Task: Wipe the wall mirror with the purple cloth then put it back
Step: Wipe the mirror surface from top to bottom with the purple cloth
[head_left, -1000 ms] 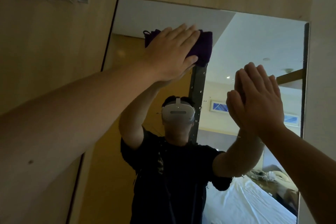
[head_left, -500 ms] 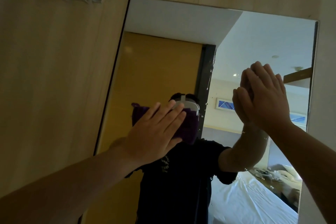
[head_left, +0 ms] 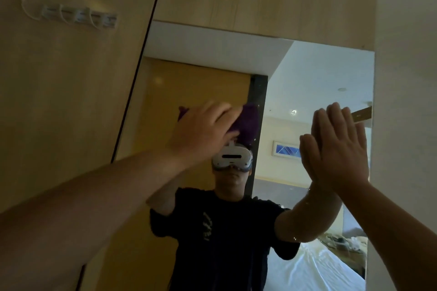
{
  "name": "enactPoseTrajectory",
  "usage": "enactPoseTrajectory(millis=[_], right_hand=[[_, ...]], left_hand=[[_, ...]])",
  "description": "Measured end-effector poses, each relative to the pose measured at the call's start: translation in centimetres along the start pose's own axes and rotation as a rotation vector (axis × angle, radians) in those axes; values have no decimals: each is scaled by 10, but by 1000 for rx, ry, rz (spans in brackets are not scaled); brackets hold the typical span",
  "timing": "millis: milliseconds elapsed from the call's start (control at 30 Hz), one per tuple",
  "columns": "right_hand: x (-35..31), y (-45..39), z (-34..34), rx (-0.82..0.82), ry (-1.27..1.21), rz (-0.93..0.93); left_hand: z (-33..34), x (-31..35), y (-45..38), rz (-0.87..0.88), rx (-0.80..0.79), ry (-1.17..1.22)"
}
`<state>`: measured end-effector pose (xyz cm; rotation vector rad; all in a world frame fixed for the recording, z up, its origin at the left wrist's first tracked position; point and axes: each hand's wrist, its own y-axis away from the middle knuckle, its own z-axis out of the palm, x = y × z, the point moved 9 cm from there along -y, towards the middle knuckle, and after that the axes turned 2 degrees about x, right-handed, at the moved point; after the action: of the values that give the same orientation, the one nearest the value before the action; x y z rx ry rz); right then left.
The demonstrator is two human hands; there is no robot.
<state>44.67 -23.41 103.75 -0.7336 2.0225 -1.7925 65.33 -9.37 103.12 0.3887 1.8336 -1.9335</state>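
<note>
Head view, tilted upward at a wall mirror [head_left: 307, 73] set between pale wooden panels [head_left: 71, 101]. Lower edge of the mirror cut off by the frame bottom; left edge running as a dark diagonal line. Both forearms cropped at the frame edges.

Purple cloth [head_left: 248, 123] mostly hidden under the left hand [head_left: 203, 132], only its right part and a small corner at the left showing, all of it smeared by motion blur. Blurred too: the fingers of that hand, so exact finger spread hard to make out. Row of clear hooks [head_left: 71, 15] high on the left panel, soft and indistinct. Small droplets on the glass, faint, near the dark door frame in the reflection. Reflected room at lower right dim: white bedding [head_left: 316, 269] and some cluttered items beyond, too small to name.

Left hand flat, fingers extended and fairly close together, pressing the cloth against the glass around mid-height, toward the mirror's left half, just above the reflected white headset [head_left: 231, 157]. No curl round the cloth visible.

Right hand [head_left: 338, 149] open, fingers straight and together, pointing up, palm laid against the glass near the mirror's right edge, meeting its own reflection. Holding nothing.

Reflection showing a person in a dark printed T-shirt [head_left: 224, 231], both arms raised to the glass.
</note>
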Motion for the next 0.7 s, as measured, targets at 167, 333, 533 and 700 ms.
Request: enactPoseTrajectory(millis=[167, 333, 533, 700], right_hand=[[3, -1, 3, 8, 11, -4], [4, -2, 4, 35, 15, -6], [3, -3, 3, 41, 9, -16], [1, -3, 0, 28, 2, -12]], left_hand=[[14, -27, -118, -85, 0, -54], [39, -40, -177, -154, -74, -99], [64, -35, -160, -116, -190, -107], [52, -6, -94, -52, -215, -69]])
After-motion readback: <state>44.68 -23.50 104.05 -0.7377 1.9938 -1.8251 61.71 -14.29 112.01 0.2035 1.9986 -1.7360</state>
